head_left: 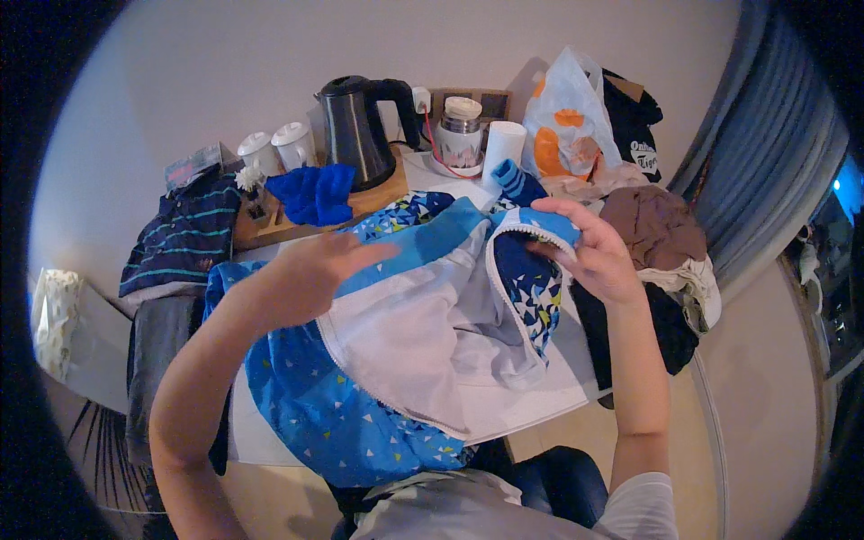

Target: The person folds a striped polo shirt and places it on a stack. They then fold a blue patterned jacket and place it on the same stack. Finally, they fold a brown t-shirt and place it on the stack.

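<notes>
A blue zip-up jacket [360, 405] with a pale inner lining and small triangle prints lies spread over the white table, its front hanging past the near edge. My right hand [594, 252] pinches the jacket's collar edge by the white zipper, raising that side so the dark triangle-patterned cloth shows. Across the lighter blue collar band, my left hand [306, 274] reaches in from the left with its fingers stretched out. Its palm and thumb are hidden from view.
Behind the jacket are a black kettle [353, 135] on a wooden tray, white lidded mugs [292, 146], a blue cloth [312, 193], a jar [460, 144] and a plastic bag [569, 121]. Folded striped clothing [184, 229] lies left; a brown garment [652, 225] sits right.
</notes>
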The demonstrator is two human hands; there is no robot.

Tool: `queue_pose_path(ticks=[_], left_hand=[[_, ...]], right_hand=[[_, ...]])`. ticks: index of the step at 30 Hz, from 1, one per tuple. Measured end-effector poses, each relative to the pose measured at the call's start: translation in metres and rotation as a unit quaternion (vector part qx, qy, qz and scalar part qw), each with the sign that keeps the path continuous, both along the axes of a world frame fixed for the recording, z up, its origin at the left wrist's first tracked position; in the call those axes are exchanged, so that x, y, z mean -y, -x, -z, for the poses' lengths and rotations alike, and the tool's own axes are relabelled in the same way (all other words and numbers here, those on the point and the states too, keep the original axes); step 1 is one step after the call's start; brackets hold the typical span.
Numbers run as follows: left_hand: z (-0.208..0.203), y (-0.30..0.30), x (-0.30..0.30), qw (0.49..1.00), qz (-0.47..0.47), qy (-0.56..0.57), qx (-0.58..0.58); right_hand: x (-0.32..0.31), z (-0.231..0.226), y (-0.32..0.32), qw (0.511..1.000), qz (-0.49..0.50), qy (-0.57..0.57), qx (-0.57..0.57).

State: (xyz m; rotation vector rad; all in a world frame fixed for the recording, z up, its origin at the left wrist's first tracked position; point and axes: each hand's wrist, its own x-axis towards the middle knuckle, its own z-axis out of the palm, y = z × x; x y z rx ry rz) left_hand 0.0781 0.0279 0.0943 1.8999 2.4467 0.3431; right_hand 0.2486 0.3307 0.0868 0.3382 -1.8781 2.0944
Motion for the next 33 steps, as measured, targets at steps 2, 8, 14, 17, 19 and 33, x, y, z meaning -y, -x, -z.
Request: queue_pose_path(ticks=[2, 8, 14, 17, 19, 33], left_hand=[[0.004, -0.008, 0.010, 0.986, -0.062, 0.092, -0.125], [0.036, 0.010, 0.040, 0.985, -0.084, 0.107, -0.109], [0.019, 0.006, 0.041, 0.994, -0.054, -0.077, -0.054], [-0.017, -0.003, 0.011, 0.983, -0.053, -0.152, 0.090], [-0.032, -0.009, -0.019, 0.969, -0.016, -0.200, 0.141], [0.019, -0.016, -0.147, 0.797, 0.078, -0.244, 0.547]], right_hand=[[-0.007, 0.006, 0.010, 0.987, 0.071, -0.145, 0.008], [-0.003, 0.061, 0.038, 0.841, 0.257, -0.474, -0.033], [0.014, 0.061, 0.037, 0.740, 0.336, -0.554, -0.181], [0.015, 0.051, 0.029, 0.744, 0.331, -0.550, -0.183], [0.012, 0.047, 0.024, 0.751, 0.334, -0.540, -0.181], [0.004, 0.039, 0.002, 0.986, 0.084, -0.121, 0.084]])
